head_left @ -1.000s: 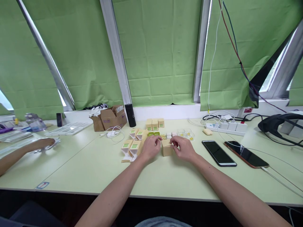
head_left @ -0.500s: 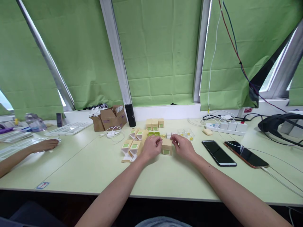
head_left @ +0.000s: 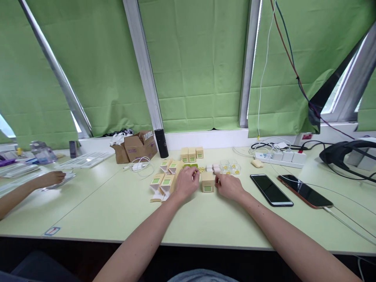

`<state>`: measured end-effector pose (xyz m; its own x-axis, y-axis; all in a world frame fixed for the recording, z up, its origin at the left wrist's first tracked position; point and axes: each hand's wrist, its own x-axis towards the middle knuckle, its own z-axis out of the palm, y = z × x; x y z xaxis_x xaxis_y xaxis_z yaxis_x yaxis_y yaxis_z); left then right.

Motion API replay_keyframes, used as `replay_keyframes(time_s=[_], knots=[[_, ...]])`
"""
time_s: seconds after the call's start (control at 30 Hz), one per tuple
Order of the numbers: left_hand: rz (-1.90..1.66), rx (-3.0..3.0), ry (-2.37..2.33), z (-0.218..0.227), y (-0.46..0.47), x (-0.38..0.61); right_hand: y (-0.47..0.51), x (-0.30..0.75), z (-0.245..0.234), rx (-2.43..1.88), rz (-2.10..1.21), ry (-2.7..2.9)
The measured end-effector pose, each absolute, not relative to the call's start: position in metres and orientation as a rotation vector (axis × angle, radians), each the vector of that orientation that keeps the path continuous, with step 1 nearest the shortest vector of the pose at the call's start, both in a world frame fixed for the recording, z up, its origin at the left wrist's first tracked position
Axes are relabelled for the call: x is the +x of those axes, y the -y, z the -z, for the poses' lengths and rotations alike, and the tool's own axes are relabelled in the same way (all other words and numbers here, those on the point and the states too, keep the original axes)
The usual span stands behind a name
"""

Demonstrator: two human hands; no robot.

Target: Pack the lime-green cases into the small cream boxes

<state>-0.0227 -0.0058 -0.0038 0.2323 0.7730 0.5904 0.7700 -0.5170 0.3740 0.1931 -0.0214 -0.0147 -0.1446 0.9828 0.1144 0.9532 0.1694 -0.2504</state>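
A small tan box with a green label (head_left: 207, 183) stands upright on the pale green table (head_left: 123, 207) between my hands. My left hand (head_left: 186, 183) rests just left of it with fingers curled; a speck of yellow shows at the fingertips, and I cannot make out what it is. My right hand (head_left: 229, 186) lies just right of the box, knuckles up, fingers curled, nothing visible in them. Neither hand clearly grips the box. Unfolded tan boxes (head_left: 162, 182) lie by my left wrist.
Behind the box sit three closed tan boxes (head_left: 192, 153), small green, white and pink pieces (head_left: 213, 168) and clear cups (head_left: 230, 167). Two phones (head_left: 272, 190) lie right, a power strip (head_left: 282, 157) behind them. A cardboard box (head_left: 138, 145) and black cylinder (head_left: 161, 143) stand back left. A co-worker's hand (head_left: 48, 179) works far left.
The box was turned so that its green label faces me and set upright. Both hands have drawn slightly away from it. The co-worker's hand shifted a little.
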Motion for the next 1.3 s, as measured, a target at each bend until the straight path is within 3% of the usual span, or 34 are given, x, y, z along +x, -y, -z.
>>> replay_keyframes(time_s=[0.2,0.6,0.8,1.3], knots=[[-1.175,2.553,-1.328,-0.004,0.016,-0.017,0.022,0.192,0.015,-1.861,-0.156,2.205],[-0.658,2.843,-1.177,-0.035,0.027,0.002,0.023,0.192,0.015,-1.874,-0.142,2.2],[-0.371,2.922,-1.226,-0.044,0.023,0.009,0.024,0.192,0.013,-1.861,-0.148,2.202],[-0.293,2.919,-1.519,-0.099,-0.054,0.017,0.024,0.191,0.014,-1.88,-0.141,2.22]])
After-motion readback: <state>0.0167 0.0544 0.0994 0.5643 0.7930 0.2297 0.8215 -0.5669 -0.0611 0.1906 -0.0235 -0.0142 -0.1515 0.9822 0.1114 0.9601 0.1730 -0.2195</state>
